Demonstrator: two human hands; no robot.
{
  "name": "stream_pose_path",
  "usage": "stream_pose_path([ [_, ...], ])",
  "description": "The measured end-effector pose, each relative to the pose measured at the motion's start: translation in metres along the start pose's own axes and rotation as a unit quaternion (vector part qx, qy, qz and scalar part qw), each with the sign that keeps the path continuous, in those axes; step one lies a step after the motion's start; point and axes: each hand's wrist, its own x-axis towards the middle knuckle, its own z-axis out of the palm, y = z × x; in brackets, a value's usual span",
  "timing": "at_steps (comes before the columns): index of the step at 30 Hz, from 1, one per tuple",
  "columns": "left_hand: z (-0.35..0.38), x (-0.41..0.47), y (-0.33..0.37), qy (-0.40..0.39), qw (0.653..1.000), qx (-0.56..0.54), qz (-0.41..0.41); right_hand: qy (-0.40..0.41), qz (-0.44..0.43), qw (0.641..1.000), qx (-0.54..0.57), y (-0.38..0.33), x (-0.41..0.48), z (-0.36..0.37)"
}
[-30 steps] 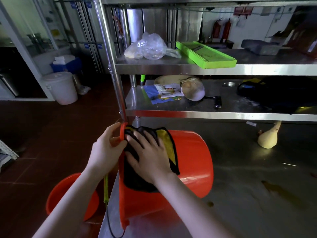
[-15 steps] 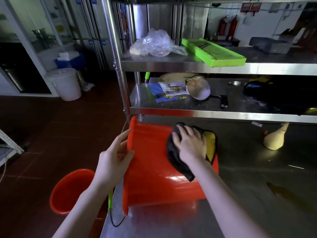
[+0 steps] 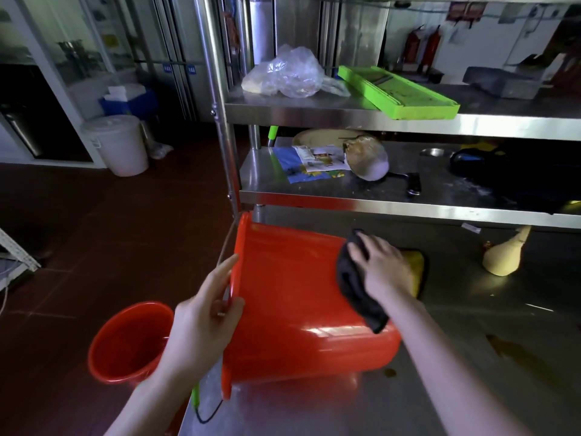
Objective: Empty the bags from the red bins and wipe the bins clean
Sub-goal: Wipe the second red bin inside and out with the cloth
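Steel table (image 3: 471, 357) with a red bin (image 3: 289, 303) on its side and a pale gourd-shaped object (image 3: 503, 259).

shot from one wide-angle camera worn on the head, facing forward and down. close above the steel table (image 3: 471, 388) and the tipped red bin (image 3: 298, 309), with left hand (image 3: 201, 322) and right hand (image 3: 383, 272) reaching in from the bottom edge. straight ahead, steel shelves (image 3: 345, 116), bowed by the lens; off to the left, dark floor (image 3: 78, 231).

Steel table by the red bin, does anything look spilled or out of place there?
Yes. A brownish smear and a small drop mark the steel table right of the red bin, like spilled liquid. The bin lies on its side, but the left hand holds its rim while the right hand presses a cloth on it.
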Motion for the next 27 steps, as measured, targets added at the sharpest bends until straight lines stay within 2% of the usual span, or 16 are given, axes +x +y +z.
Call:
stream_pose_path([
  [2,0.005,-0.012,-0.002,0.000,1.000,0.020,0.022,-0.069,0.055,0.996,0.027,0.007,0.010,-0.009],
  [3,0.006,-0.018,-0.003,0.000,1.000,0.022,0.020,-0.074,0.051,0.996,0.014,-0.002,0.011,-0.009],
  [4,0.008,-0.022,-0.003,0.000,1.000,0.018,0.011,-0.068,0.025,0.997,-0.002,-0.018,0.010,-0.006],
  [7,0.008,-0.023,-0.006,0.008,1.000,0.017,0.004,-0.053,-0.149,0.987,-0.031,-0.094,-0.016,0.010],
  [10,0.000,-0.014,-0.006,0.001,1.000,-0.017,-0.026,-0.015,-0.245,0.969,-0.018,-0.145,-0.053,0.026],
  [13,-0.015,0.005,-0.001,-0.052,0.987,-0.103,-0.113,0.046,-0.260,0.964,-0.039,-0.145,-0.070,0.032],
  [15,-0.012,0.038,-0.001,-0.035,0.970,-0.130,-0.202,0.070,-0.262,0.962,-0.019,-0.138,-0.082,0.038],
  [17,-0.002,0.075,0.006,-0.023,0.966,-0.075,-0.244,0.085,-0.286,0.954,-0.011,-0.132,-0.097,0.046],
  [20,0.018,0.095,0.021,-0.024,0.977,0.011,-0.213,0.092,-0.311,0.945,0.028,-0.106,-0.099,0.043],
  [22,0.020,0.088,0.023,-0.025,0.981,0.049,-0.187,0.102,-0.279,0.955,0.019,-0.075,-0.084,0.033],
  [24,0.016,0.072,0.021,-0.034,0.985,0.025,-0.168,0.128,-0.192,0.973,-0.012,-0.040,-0.062,0.021],
  [25,0.014,0.063,0.021,-0.039,0.987,0.008,-0.157,0.120,-0.136,0.983,-0.025,-0.022,-0.048,0.013],
  [27,0.015,0.048,0.020,-0.042,0.991,-0.001,-0.124,0.040,-0.029,0.998,-0.027,0.005,-0.021,0.001],
])
